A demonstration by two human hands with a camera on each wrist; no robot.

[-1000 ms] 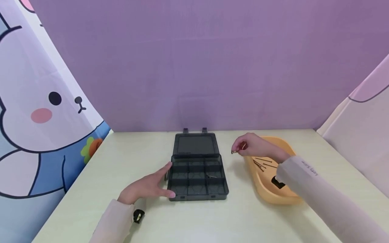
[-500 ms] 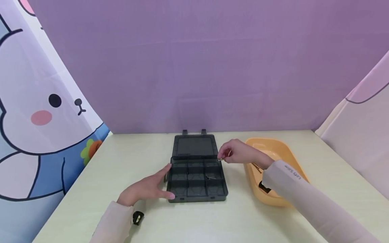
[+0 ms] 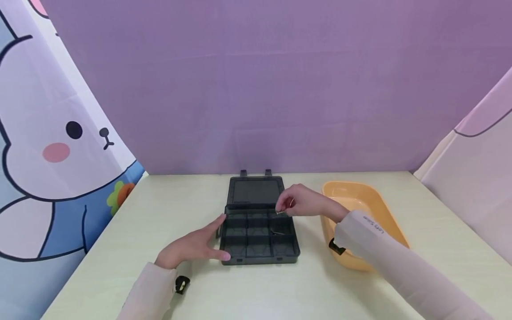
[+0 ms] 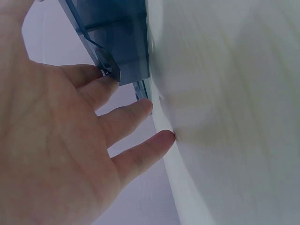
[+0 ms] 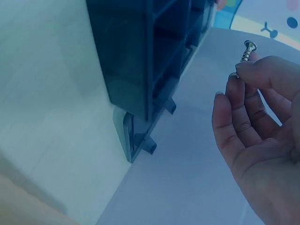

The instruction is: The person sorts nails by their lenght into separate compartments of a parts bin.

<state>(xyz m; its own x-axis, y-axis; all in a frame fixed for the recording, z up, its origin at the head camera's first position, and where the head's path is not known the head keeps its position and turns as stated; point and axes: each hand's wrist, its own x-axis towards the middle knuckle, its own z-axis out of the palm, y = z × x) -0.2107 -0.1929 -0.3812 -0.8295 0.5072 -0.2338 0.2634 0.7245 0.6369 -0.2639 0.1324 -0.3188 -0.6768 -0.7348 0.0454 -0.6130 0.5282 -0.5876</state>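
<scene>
A dark grey translucent organizer box (image 3: 260, 261) lies with its lid (image 3: 257, 190) folded back, its tray split into several compartments. Against the box's left side rests my left hand (image 3: 196, 244), fingers and thumb spread along the edge; in the left wrist view the fingers (image 4: 133, 157) are extended, some touching the box wall. My right hand (image 3: 306, 202) is above the back right compartment, pinching a metal screw (image 5: 246, 50) between thumb and fingertips, head outward. A small slender metal piece (image 3: 277, 232) lies in the middle right compartment.
A yellow-orange plastic basin (image 3: 378, 202) stands to the right, partly under my right forearm, which hides some of its inside. The pale tabletop (image 3: 256, 293) ends at a purple backdrop (image 3: 256, 89) behind the box.
My right hand has travelled left from beside the basin to over the box's back right compartment, still holding the screw. The left hand has stayed at the box's side.
</scene>
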